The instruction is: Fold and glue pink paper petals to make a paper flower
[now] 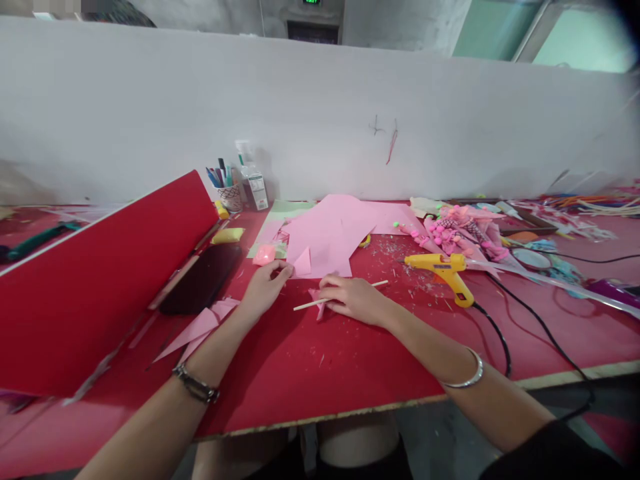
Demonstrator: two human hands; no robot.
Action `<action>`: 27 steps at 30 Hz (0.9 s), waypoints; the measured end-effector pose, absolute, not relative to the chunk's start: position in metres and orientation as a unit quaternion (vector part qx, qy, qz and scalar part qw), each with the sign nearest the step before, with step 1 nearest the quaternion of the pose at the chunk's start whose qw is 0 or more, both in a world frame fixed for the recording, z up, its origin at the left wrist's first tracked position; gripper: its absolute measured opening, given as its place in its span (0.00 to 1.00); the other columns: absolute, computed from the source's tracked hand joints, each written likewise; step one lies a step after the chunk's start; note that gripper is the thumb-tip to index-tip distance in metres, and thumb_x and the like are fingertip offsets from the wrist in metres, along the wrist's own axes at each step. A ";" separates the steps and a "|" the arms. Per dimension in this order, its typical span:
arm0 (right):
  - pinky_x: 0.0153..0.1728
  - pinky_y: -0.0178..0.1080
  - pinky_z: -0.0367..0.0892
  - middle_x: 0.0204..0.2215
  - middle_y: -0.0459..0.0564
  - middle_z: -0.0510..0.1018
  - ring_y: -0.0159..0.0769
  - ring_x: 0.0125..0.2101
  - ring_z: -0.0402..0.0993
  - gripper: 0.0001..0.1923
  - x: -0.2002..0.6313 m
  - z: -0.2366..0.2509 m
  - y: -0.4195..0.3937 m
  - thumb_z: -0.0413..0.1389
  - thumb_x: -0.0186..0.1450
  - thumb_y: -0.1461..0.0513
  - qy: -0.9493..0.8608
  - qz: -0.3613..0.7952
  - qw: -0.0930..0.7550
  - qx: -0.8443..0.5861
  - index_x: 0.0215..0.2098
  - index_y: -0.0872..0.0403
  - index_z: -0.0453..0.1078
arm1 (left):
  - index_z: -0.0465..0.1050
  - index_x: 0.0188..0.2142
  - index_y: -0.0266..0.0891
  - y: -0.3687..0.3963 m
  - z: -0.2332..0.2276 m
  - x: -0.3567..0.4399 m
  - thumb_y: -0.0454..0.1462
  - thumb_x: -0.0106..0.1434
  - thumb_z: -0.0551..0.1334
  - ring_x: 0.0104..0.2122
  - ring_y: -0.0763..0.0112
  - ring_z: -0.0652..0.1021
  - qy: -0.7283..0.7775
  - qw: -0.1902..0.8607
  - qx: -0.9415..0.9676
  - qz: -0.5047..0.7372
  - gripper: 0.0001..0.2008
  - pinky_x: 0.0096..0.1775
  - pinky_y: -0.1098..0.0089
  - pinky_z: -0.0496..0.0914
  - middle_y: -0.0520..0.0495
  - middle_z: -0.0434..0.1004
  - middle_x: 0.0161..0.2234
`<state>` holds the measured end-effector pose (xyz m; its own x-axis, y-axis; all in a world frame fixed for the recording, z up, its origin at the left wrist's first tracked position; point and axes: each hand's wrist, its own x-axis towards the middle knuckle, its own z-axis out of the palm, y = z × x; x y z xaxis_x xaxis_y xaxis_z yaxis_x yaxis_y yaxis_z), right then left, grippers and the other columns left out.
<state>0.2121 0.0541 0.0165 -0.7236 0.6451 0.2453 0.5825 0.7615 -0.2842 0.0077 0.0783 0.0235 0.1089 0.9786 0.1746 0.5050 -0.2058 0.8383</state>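
Observation:
My left hand (267, 283) is closed in a pinch at the edge of a small pink paper triangle (303, 261), which overlaps larger pink paper sheets (325, 233). Under the curled fingers of my right hand (356, 300) lies a thin pale wooden stick (306, 306), slanting up to the right. A small folded pink paper piece (320, 311) pokes out beneath that hand, crossing the stick; the rest of it is covered. A yellow hot glue gun (443, 267) rests to the right of my right hand. Several pointed pink paper pieces (200, 325) lie beside my left forearm.
A red board (105, 287) leans at the left, beside a dark phone-like slab (203, 279). Behind stand a pen cup (229, 199) and a bottle (254, 187). Decorated pink paper cones (463, 233) are heaped at the right. A black cord (537, 323) crosses the table.

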 end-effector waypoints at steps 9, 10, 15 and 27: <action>0.24 0.32 0.55 0.34 0.48 0.70 0.31 0.30 0.67 0.08 0.214 0.020 0.053 0.51 0.60 0.59 -0.919 0.068 0.160 -0.353 0.36 0.53 0.67 | 0.65 0.24 0.37 0.079 0.021 0.008 0.41 0.54 0.54 0.19 0.75 0.65 0.533 0.333 0.680 0.378 0.10 0.25 0.75 0.59 0.56 0.63 0.16; 0.25 0.32 0.56 0.34 0.48 0.70 0.31 0.31 0.67 0.09 0.214 0.020 0.053 0.51 0.60 0.58 -0.919 0.085 0.165 -0.348 0.37 0.52 0.67 | 0.65 0.24 0.37 0.079 0.021 0.008 0.41 0.55 0.54 0.19 0.75 0.66 0.531 0.335 0.682 0.376 0.10 0.25 0.75 0.59 0.56 0.63 0.17; 0.27 0.33 0.58 0.34 0.48 0.69 0.31 0.30 0.66 0.09 0.216 0.020 0.053 0.50 0.60 0.58 -0.911 0.122 0.180 -0.351 0.37 0.51 0.69 | 0.66 0.26 0.37 0.078 0.021 0.009 0.41 0.55 0.55 0.21 0.75 0.67 0.519 0.345 0.694 0.361 0.09 0.26 0.74 0.60 0.56 0.65 0.18; 0.35 0.35 0.60 0.36 0.51 0.64 0.33 0.35 0.64 0.15 0.213 0.026 0.053 0.43 0.65 0.57 -0.857 0.136 0.322 -0.380 0.42 0.55 0.65 | 0.64 0.28 0.37 0.082 0.014 0.010 0.41 0.54 0.57 0.22 0.76 0.70 0.459 0.439 0.660 0.402 0.08 0.30 0.74 0.63 0.56 0.67 0.20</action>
